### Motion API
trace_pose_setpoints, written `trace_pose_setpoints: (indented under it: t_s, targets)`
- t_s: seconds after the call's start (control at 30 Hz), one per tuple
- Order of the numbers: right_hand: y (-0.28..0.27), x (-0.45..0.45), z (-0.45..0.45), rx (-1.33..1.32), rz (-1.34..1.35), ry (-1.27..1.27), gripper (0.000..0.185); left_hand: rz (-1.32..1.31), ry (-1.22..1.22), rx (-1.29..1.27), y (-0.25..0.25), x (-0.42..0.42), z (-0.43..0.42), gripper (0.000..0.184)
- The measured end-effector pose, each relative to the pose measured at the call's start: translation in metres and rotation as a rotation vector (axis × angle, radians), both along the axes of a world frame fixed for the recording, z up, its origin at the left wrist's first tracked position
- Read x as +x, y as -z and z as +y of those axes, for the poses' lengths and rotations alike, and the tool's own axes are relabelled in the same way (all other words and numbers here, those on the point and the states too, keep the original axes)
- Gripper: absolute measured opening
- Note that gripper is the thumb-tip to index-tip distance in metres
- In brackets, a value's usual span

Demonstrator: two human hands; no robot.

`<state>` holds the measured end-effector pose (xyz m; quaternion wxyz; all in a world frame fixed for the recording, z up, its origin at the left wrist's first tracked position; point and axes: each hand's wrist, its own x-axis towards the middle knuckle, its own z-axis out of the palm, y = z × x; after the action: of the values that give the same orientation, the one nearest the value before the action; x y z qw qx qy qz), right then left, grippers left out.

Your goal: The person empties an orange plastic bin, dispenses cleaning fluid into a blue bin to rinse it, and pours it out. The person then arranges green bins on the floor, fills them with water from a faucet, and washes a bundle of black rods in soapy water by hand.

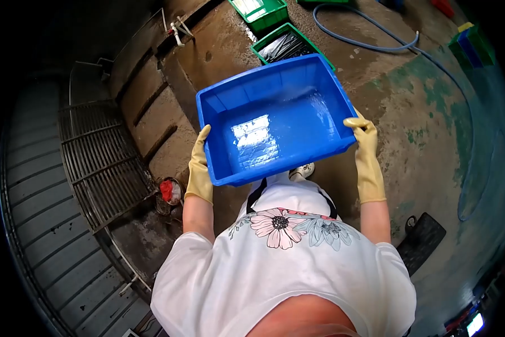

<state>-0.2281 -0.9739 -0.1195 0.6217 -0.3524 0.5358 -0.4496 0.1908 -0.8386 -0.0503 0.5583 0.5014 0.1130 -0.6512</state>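
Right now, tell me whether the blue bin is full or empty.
The bin is empty: its open top shows a bare bottom and inner walls, with only glare and what look like wet specks.

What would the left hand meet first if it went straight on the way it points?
Most likely the blue tub, whose side the left hand touches, though depth is unclear here.

The bin (300,132) is bright blue, with four sides and a rim. Its inside is shiny, and white light glows on its bottom. It is held up between the left hand (199,171) and right hand (368,157), open top facing the person.
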Motion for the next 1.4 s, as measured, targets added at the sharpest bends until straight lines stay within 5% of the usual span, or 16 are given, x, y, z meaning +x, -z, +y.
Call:
trace_pose_setpoints:
  t_s: [0.1,0.13,0.3,0.43,0.83,1.1,1.2,1.27,1.4]
  targets:
    - [-0.024,-0.021,0.013,-0.03,-0.1,0.035,0.016,-0.067,0.017,-0.025,0.036,0.0,-0.018,0.039]
    - [-0.035,-0.029,0.014,0.045,-0.12,0.094,0.017,-0.153,0.022,-0.038,0.005,-0.025,-0.036,0.037]
    - [-0.034,-0.075,-0.017,-0.083,0.091,0.173,0.014,-0.174,0.238,-0.27,0.046,-0.031,-0.111,0.036]
    - [-0.057,-0.034,-0.063,-0.144,0.113,0.148,0.016,-0.212,0.354,-0.409,0.058,0.01,-0.152,0.035]
    - [0.019,0.103,-0.13,0.002,0.032,0.063,0.019,-0.25,0.037,-0.139,-0.009,0.116,-0.177,0.034]
    - [0.037,0.114,-0.133,0.136,0.029,0.006,0.031,-0.092,-0.117,0.056,0.034,0.157,-0.182,0.026]
    - [0.041,0.107,-0.146,0.11,0.063,-0.033,0.038,0.193,-0.049,-0.171,0.06,0.172,-0.182,0.043]
    - [0.045,0.105,-0.161,0.163,0.072,-0.006,0.043,-0.026,-0.408,0.185,0.017,0.138,-0.202,0.061]
    - [0.063,0.095,-0.193,0.142,0.061,-0.063,0.044,-0.161,-0.462,0.296,-0.005,0.116,-0.237,0.06]
